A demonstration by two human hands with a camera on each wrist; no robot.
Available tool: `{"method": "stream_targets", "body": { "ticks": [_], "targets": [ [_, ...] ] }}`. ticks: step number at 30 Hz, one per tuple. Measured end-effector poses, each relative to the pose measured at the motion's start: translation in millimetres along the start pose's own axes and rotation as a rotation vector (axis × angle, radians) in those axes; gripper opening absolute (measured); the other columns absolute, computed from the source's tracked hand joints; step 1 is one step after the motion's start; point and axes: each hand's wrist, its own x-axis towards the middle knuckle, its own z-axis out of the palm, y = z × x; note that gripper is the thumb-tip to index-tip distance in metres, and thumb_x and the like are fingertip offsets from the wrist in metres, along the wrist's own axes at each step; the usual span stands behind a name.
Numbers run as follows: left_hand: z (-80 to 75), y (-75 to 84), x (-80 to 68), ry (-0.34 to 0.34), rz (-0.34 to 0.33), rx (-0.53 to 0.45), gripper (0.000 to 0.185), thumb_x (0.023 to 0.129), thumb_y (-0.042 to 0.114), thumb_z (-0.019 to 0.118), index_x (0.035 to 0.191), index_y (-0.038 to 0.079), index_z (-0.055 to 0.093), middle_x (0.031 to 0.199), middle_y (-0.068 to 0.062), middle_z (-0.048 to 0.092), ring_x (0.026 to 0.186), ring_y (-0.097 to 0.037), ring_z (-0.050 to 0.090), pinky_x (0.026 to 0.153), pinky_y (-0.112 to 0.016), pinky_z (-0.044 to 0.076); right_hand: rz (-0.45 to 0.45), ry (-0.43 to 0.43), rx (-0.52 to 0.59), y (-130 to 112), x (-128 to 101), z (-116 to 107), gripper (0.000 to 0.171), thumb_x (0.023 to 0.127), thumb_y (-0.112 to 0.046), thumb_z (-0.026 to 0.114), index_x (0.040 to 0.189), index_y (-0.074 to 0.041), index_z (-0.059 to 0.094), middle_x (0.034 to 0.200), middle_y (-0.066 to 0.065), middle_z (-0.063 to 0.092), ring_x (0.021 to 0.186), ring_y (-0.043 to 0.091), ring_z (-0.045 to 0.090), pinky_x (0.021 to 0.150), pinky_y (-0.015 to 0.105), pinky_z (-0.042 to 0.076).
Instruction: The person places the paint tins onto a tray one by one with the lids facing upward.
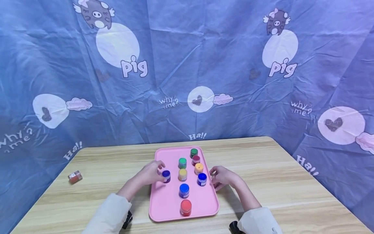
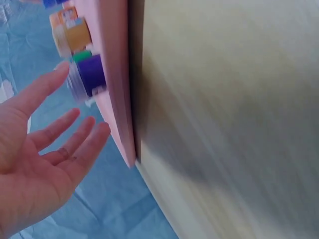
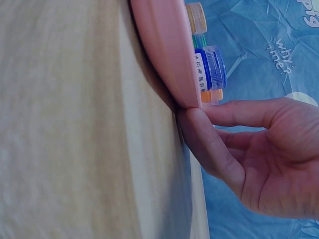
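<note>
Tray rim against right thumb

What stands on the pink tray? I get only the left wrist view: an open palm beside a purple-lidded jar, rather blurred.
Observer: The head view shows nine jars on the pink tray. The purple jar is nearest the left hand.
Operator: Where is the right hand?
Observer: The right hand is at the tray's right edge, its thumb against the rim.
Operator: Is anything off the tray?
Observer: One small jar lies on the table, left of the tray.
</note>
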Motion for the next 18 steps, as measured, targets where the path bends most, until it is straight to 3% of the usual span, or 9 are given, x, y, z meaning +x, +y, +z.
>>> {"method": "stream_targets", "body": {
  "ticks": [6, 18],
  "targets": [
    [-21.9, -17.9, -3.7, 0.068, -0.024, 0.006, 0.039, 0.073, 0.018, 0.075, 0.103, -0.002, 0.061, 0.094, -0.013, 0.061, 0.086, -0.027, 0.058, 0.076, -0.041, 0.049, -0.039, -0.057, 0.022, 3, 1, -4, 0.031, 0.073, 0.014, 0.056, 0.102, 0.012, 0.045, 0.078, 0.018, 0.051, 0.064, 0.025, 0.060, 0.059, 0.035, 0.055],
    [-71.7, -82.3, -30.4, 0.199, -0.087, 0.119, 0.036, 0.078, 0.016, 0.068, 0.102, -0.008, 0.059, 0.096, -0.022, 0.060, 0.086, -0.036, 0.057, 0.076, -0.049, 0.046, 0.011, 0.024, 0.013, 0, 0, 1, 0.033, 0.072, 0.016, 0.054, 0.104, 0.012, 0.047, 0.078, 0.018, 0.051, 0.060, 0.022, 0.059, 0.058, 0.036, 0.055]
  ]
}}
